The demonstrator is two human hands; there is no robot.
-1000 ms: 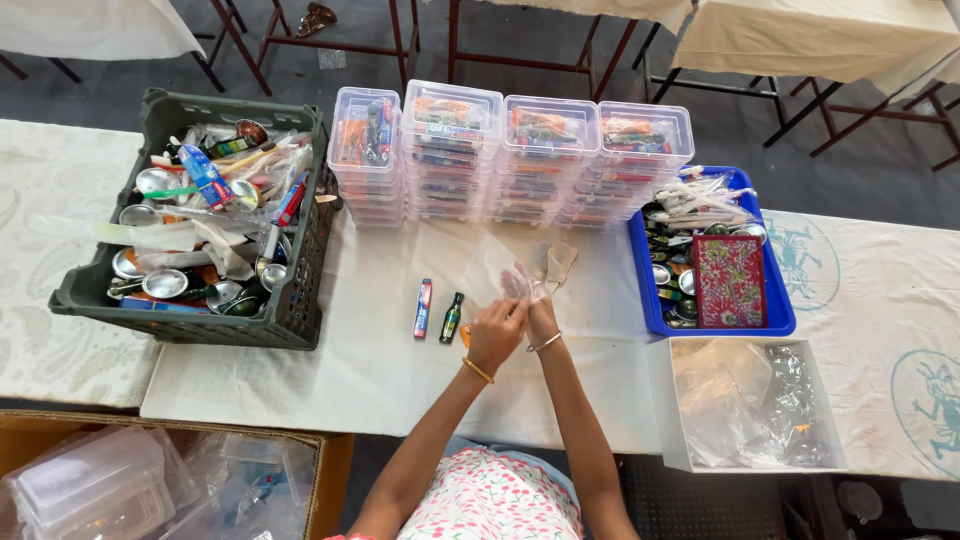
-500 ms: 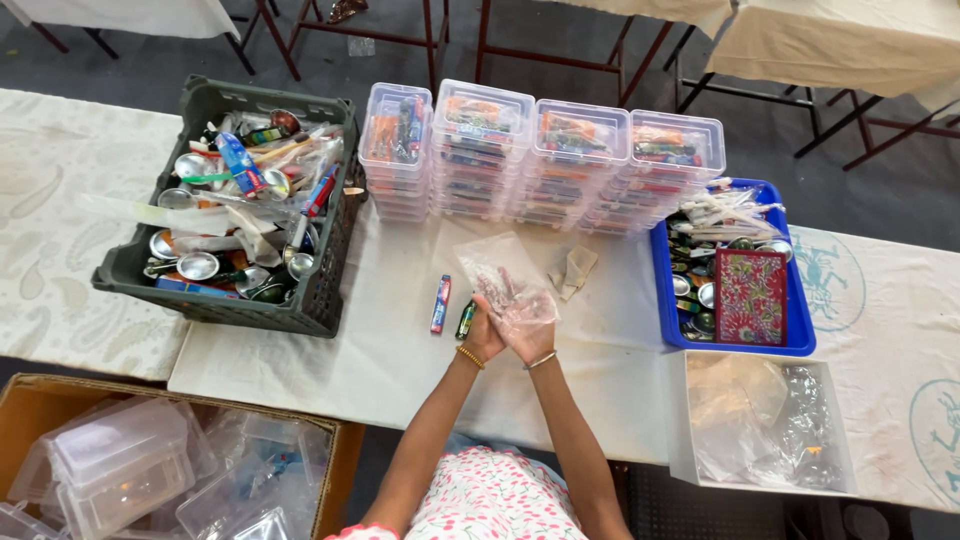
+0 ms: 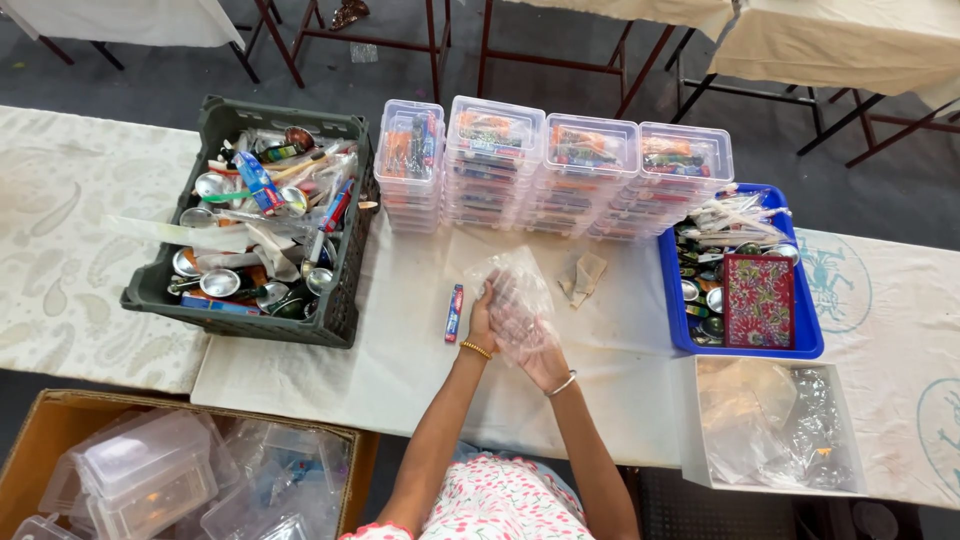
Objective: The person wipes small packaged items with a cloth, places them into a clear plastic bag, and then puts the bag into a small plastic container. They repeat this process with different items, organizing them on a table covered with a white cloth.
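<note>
Your left hand [image 3: 483, 318] and right hand [image 3: 540, 358] are both closed around the crumpled clear plastic bag [image 3: 515, 300], held over the white table [image 3: 400, 340] at its middle. The bag rises from your palms toward 12 o'clock, long axis running 6 to 12, its free end pointing at the stacked clear lidded boxes [image 3: 555, 165]. Your left hand grips higher, nearer the free end. The small red-and-blue tube [image 3: 454, 312] lies just beside your left hand at 9 o'clock. Whether the bag holds anything is hard to tell, and your fingers are blurred behind the film.
</note>
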